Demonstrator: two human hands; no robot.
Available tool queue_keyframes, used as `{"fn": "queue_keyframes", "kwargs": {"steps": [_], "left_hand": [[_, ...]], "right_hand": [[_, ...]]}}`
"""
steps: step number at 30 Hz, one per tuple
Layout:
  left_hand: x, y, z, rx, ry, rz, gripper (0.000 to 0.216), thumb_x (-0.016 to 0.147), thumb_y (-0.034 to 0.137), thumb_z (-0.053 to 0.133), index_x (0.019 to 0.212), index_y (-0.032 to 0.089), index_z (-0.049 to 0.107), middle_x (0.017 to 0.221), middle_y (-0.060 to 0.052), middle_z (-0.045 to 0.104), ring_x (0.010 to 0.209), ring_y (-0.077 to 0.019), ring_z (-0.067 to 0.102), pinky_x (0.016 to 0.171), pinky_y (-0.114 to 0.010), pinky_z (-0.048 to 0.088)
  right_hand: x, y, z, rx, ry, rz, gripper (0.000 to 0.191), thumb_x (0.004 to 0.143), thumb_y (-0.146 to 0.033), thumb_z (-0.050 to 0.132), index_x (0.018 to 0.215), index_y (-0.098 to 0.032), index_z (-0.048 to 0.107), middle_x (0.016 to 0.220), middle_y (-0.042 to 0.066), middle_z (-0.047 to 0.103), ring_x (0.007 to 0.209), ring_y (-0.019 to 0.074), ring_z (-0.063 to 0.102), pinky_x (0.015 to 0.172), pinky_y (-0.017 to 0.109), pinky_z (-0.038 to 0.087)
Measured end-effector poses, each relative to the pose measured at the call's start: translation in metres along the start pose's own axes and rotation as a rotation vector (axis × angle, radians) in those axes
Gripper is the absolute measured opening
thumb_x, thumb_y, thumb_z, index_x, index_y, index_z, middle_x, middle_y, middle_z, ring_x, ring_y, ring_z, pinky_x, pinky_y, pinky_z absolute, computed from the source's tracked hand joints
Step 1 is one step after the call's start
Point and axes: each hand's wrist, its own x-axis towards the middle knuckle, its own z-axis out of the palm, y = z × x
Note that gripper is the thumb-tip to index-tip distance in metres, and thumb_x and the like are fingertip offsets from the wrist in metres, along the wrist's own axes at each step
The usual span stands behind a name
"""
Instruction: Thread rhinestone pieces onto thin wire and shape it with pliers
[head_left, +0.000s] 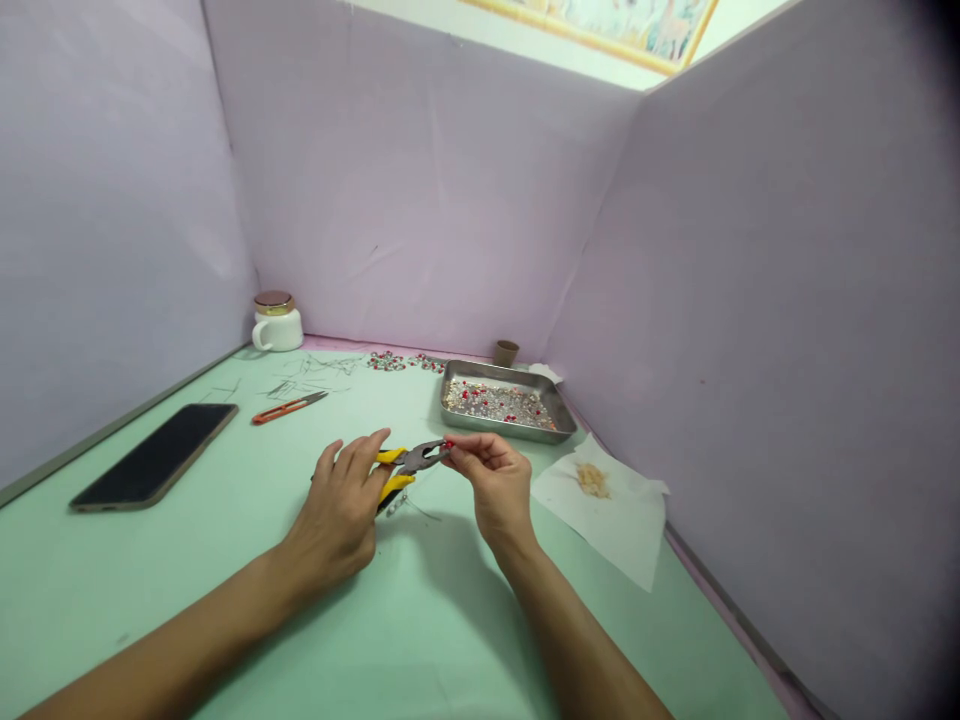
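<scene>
My left hand [341, 505] is closed around the yellow-and-black handles of a pair of pliers [420, 458], whose grey jaws point right. At the jaw tips, my right hand [499, 490] pinches a small red bead [448, 446] between thumb and fingertips. The bead touches or nearly touches the jaws; whether they grip it I cannot tell. Below the pliers, a thin wire with small clear beads [397, 503] lies partly hidden by the left hand. A metal tray [559, 432] of loose clear, gold and red beads stands just beyond the right hand.
On the left lie a phone [156, 458] and orange thread snips [289, 408]. Thin wires [300, 388] and red-and-clear beaded pieces [386, 361] sit farther back. A lidded white mug [277, 328], a small brown cup [505, 352] and a paper sheet [630, 530] with tan bits [592, 480] are around.
</scene>
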Motion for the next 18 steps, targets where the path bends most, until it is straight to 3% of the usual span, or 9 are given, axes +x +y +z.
{"fn": "queue_keyframes", "kwargs": {"steps": [7,18], "left_hand": [[-0.003,-0.004,0.005,-0.013,0.011,-0.002,0.056,0.052,-0.003,0.039,0.106,0.011,0.049,0.122,-0.019,0.040,0.108,-0.0328,0.040,0.081,-0.049,0.038],[-0.002,-0.004,0.005,0.047,-0.068,0.015,0.059,0.049,-0.001,0.042,0.107,0.008,0.048,0.125,-0.021,0.038,0.109,-0.0343,0.039,0.086,-0.051,0.033]], "right_hand": [[-0.003,-0.003,0.001,-0.134,0.009,-0.050,0.007,0.061,-0.019,0.067,0.068,-0.017,0.067,0.066,0.001,0.067,0.063,0.0157,0.061,0.067,0.033,0.052],[-0.005,0.008,-0.009,-0.491,-0.007,-0.312,0.013,0.072,-0.019,0.056,0.078,-0.022,0.068,0.073,0.002,0.067,0.069,0.0173,0.060,0.068,0.030,0.048]]}}
